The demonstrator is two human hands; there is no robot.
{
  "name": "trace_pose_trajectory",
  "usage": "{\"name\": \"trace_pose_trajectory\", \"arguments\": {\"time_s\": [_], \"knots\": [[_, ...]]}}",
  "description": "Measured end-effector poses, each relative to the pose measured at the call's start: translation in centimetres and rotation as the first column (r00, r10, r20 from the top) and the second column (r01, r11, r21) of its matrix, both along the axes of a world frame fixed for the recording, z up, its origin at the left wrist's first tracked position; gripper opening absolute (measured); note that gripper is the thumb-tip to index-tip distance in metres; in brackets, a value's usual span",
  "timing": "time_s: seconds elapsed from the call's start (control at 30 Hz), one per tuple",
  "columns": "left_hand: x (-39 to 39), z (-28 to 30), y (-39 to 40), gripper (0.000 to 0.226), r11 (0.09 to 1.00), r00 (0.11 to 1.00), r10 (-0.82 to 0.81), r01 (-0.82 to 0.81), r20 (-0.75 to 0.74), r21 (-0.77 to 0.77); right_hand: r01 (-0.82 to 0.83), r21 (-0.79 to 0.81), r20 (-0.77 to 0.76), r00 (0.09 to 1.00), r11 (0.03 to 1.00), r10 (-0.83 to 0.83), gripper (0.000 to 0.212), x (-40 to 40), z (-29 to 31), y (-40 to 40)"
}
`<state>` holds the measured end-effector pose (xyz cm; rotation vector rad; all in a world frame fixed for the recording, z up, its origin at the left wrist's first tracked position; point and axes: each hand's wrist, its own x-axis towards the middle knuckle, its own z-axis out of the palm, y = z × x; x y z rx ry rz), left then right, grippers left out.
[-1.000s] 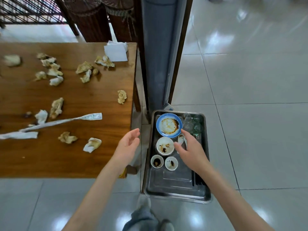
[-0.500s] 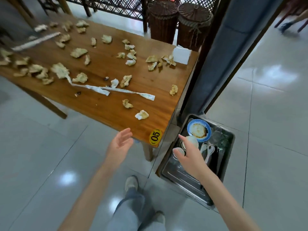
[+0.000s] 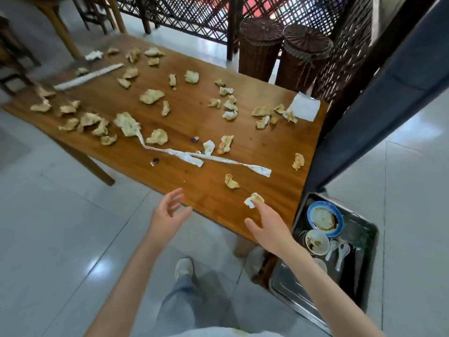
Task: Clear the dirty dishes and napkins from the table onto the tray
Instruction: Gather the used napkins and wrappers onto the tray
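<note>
Several crumpled, stained napkins lie scattered over the wooden table [image 3: 194, 181]. Long twisted paper strips [image 3: 218, 160] cross its near part. A metal tray [image 3: 303, 305] sits on the floor at the table's right end. It holds a dirty blue plate [image 3: 325, 218], a white bowl [image 3: 317, 242], white spoons [image 3: 340, 254] and small dishes. My right hand [image 3: 269, 227] hovers over the table's near corner, fingers spread, fingertips touching a small crumpled napkin [image 3: 254, 200]. My left hand [image 3: 167, 212] floats open at the table's near edge, holding nothing.
A folded white napkin stack [image 3: 305, 107] lies at the table's far right corner. Two wicker baskets [image 3: 284, 52] and a lattice screen stand behind the table. A dark pillar [image 3: 379, 100] rises beside the tray. My feet stand on grey floor tiles [image 3: 73, 239].
My view has swung from the tray to the table. My right hand left the tray and reached the small napkin at the near corner. My left hand rose toward the table edge.
</note>
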<state>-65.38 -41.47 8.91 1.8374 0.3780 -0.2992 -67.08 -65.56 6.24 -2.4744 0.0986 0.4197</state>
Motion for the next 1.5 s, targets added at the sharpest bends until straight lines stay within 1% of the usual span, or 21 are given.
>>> {"name": "trace_pose_trajectory", "arguments": {"time_s": [0.17,0.37,0.5,0.63,0.7,0.77,0.87,0.93,0.97,1.03,1.1,1.2,1.3,1.4,1.5], "knots": [[7.4,-0.6,2.9,0.056,0.988,0.989,-0.145,0.145,0.000,0.046,0.123,-0.045,0.014,0.992,0.991,-0.123,0.061,4.9,-0.8,4.1],[15.3,-2.6,4.0,0.057,0.957,0.960,-0.279,0.276,0.025,0.093,0.163,-0.152,0.004,0.986,0.975,-0.164,0.064,9.4,-2.3,6.9],[18.9,-4.7,2.5,0.059,0.918,0.923,-0.383,0.377,0.028,0.124,0.182,-0.206,0.012,0.983,0.961,-0.184,0.065,11.5,-3.4,6.0],[21.1,-6.9,0.5,0.058,0.901,0.905,-0.424,0.418,0.039,0.113,0.206,-0.241,0.027,0.978,0.948,-0.206,0.068,12.3,-5.1,4.7],[21.8,-8.0,-0.7,0.060,0.882,0.886,-0.460,0.449,0.053,0.144,0.218,-0.279,0.033,0.976,0.935,-0.217,0.072,12.5,-6.2,3.8],[22.5,-9.1,-2.0,0.059,0.860,0.867,-0.490,0.466,0.086,0.206,0.217,-0.330,0.040,0.976,0.919,-0.216,0.077,13.0,-7.4,2.5],[23.8,-10.1,-3.9,0.056,0.830,0.825,-0.530,0.458,0.196,0.317,0.240,-0.386,0.081,0.971,0.891,-0.227,0.080,14.5,-9.0,-0.1],[25.2,-10.7,-5.2,0.058,0.804,0.783,-0.561,0.439,0.268,0.400,0.277,-0.421,0.137,0.961,0.864,-0.241,0.080,15.8,-9.7,-2.1],[25.9,-11.1,-5.7,0.061,0.783,0.768,-0.579,0.429,0.274,0.451,0.294,-0.444,0.167,0.955,0.846,-0.244,0.080,16.4,-10.0,-3.1],[27.2,-12.2,-6.7,0.065,0.739,0.761,-0.603,0.418,0.240,0.529,0.330,-0.487,0.214,0.943,0.809,-0.256,0.081,17.7,-10.5,-5.0],[28.3,-13.4,-7.3,0.066,0.709,0.758,-0.619,0.428,0.205,0.560,0.368,-0.509,0.240,0.929,0.778,-0.282,0.081,19.1,-10.8,-6.7],[29.0,-15.1,-8.2,0.063,0.626,0.709,-0.680,0.425,0.190,0.654,0.418,-0.527,0.223,0.908,0.740,-0.354,0.076,20.8,-11.4,-8.7],[29.1,-15.9,-8.6,0.058,0.593,0.691,-0.695,0.395,0.199,0.702,0.452,-0.518,0.173,0.887,0.726,-0.428,0.069,21.3,-12.0,-9.6],[29.0,-16.4,-8.6,0.053,0.544,0.671,-0.712,0.343,0.205,0.766,0.448,-0.525,0.130,0.882,0.724,-0.452,0.065,21.5,-12.6,-10.0],[28.7,-16.7,-8.4,0.043,0.565,0.655,-0.706,0.292,0.269,0.772,0.473,-0.479,0.150,0.874,0.739,-0.463,0.057,21.7,-12.8,-9.9]]}}
